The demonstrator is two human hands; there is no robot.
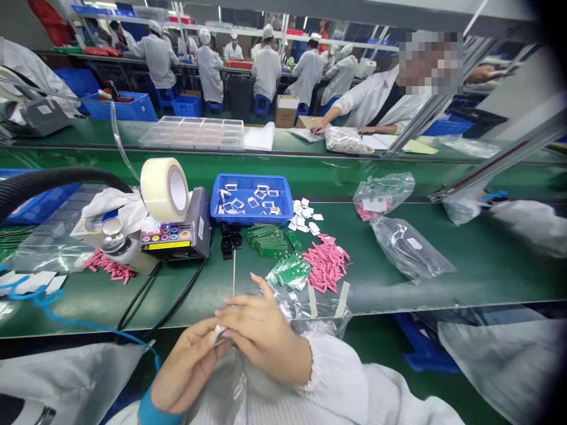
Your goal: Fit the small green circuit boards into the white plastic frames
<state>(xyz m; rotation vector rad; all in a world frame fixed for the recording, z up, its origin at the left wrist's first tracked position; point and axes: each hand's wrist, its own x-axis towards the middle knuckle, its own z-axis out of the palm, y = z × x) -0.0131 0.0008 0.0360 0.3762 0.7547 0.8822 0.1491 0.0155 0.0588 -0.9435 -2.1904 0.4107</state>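
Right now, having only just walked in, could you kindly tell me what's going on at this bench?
A person's left hand and right hand are closed together on a small pale piece, above a clear plastic bag. On the green belt ahead lie green circuit boards, pink strips and a blue tray. A co-worker sits across the bench.

Qty: 2 hands [261,333] — 1 tape roll [165,189]

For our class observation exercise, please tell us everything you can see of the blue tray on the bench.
The blue plastic tray is shallow and rectangular, with a raised rim, and sits flat on the green bench, beside the tape dispenser. Loose small white rectangular frames lie scattered inside it.
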